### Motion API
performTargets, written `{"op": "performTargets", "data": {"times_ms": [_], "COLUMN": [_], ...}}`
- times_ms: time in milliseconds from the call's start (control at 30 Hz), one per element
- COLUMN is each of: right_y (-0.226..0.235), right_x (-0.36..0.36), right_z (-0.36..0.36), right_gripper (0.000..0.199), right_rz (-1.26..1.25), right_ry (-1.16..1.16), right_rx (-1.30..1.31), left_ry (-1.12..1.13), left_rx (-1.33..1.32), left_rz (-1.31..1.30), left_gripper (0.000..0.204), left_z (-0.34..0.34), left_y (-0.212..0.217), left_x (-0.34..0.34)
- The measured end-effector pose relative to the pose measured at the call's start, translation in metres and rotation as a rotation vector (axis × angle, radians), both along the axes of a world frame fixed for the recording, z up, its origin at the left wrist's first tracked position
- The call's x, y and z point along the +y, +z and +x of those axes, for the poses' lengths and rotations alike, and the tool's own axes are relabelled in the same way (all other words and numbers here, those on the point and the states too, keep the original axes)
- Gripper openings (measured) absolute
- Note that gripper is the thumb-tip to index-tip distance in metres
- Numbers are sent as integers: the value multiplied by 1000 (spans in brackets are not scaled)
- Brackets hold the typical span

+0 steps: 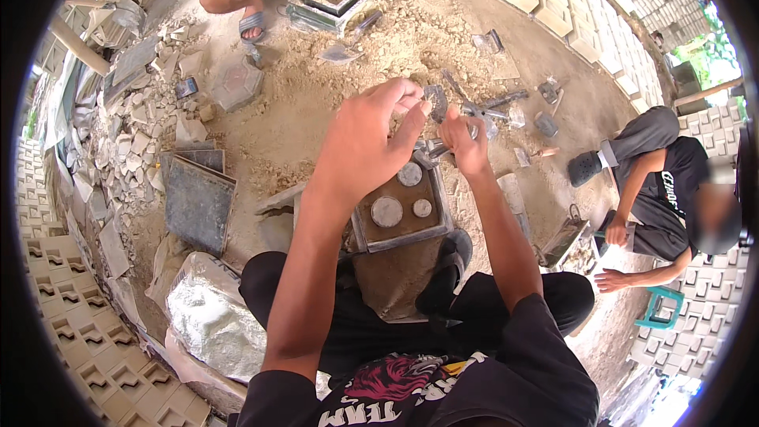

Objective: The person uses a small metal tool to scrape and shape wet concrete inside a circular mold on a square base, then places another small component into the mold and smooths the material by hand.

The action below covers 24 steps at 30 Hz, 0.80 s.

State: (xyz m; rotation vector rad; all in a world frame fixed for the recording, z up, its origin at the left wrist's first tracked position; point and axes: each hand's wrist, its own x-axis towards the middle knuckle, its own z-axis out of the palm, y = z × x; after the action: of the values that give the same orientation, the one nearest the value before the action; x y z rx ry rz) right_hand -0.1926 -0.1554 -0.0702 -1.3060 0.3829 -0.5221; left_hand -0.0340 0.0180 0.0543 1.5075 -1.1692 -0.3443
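Above three round plugs in one mould, both hands' fingers pinch one metal piece.

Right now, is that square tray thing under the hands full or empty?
Partly full. The square mould holds three round grey discs lying flat on a brown base, with bare space around them.

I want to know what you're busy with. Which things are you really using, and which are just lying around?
In use:
- left hand and right hand, together gripping a small grey metal piece
- square mould with round discs, right below the hands

Just lying about:
- trowel on the sand
- dark flat plate
- broken tile pieces
- silver sack
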Motion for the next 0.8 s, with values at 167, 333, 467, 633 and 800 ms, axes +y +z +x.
{"op": "performTargets", "data": {"times_ms": [167, 333, 467, 633, 800], "right_y": [-27, -10, -30, -21, -19], "right_x": [16, 5, 14, 22, -5], "right_z": [11, 2, 12, 21, 19], "right_gripper": [42, 44, 37, 32, 29], "right_rz": [-342, -411, -335, -425, -291], "right_ry": [-148, 95, -64, -9, 129], "right_rx": [236, 152, 305, 184, 265], "left_ry": [12, -6, -9, -93, -150], "left_rx": [-8, -29, -22, -64, -136], "left_rz": [-37, -6, 11, -38, -16], "left_gripper": [23, 23, 23, 23, 23], "left_z": [4, 1, -1, 6, 2], "left_y": [-6, -2, 6, 0, 6], "left_x": [-3, 2, 5, 8, 12]}}
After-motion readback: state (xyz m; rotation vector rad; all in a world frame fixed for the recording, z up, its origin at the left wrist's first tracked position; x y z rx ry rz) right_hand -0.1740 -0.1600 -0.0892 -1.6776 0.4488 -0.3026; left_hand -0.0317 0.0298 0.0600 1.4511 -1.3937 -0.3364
